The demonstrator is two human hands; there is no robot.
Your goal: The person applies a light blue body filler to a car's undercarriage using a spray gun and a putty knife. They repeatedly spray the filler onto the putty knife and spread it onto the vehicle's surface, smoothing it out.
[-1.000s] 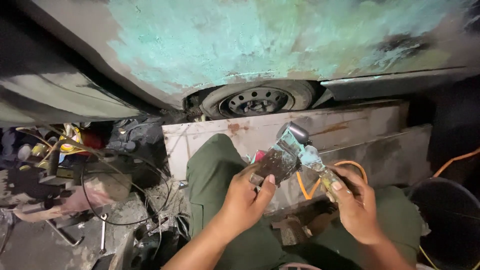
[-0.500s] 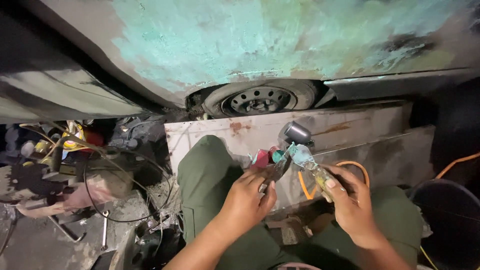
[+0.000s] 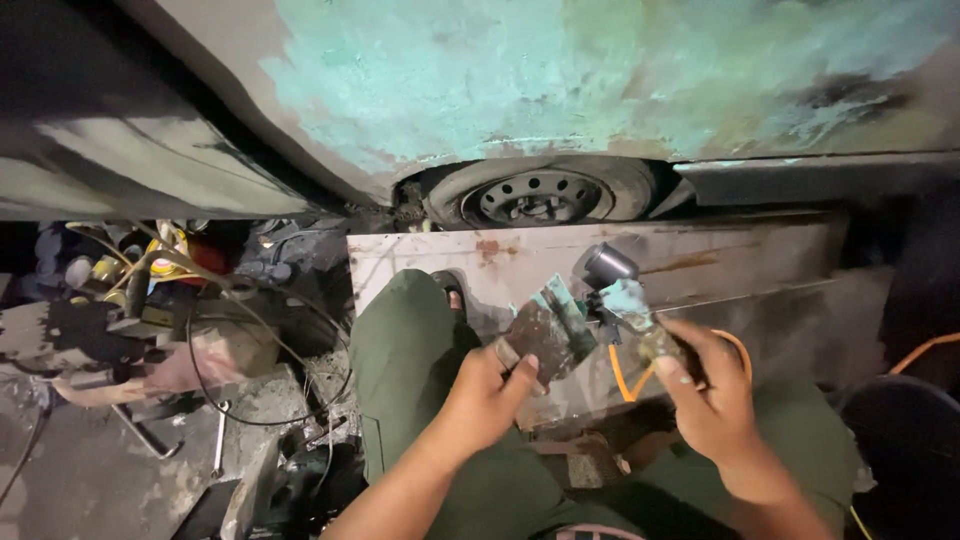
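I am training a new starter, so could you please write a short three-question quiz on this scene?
1. True or false: the left hand holds a flat scraper smeared with paint.
2. Which thing does the right hand grip? A) a hammer B) a spray gun C) a paint brush
3. Fill in: an orange ____ loops down under the spray gun.

Key: 1 true; 2 B; 3 hose.
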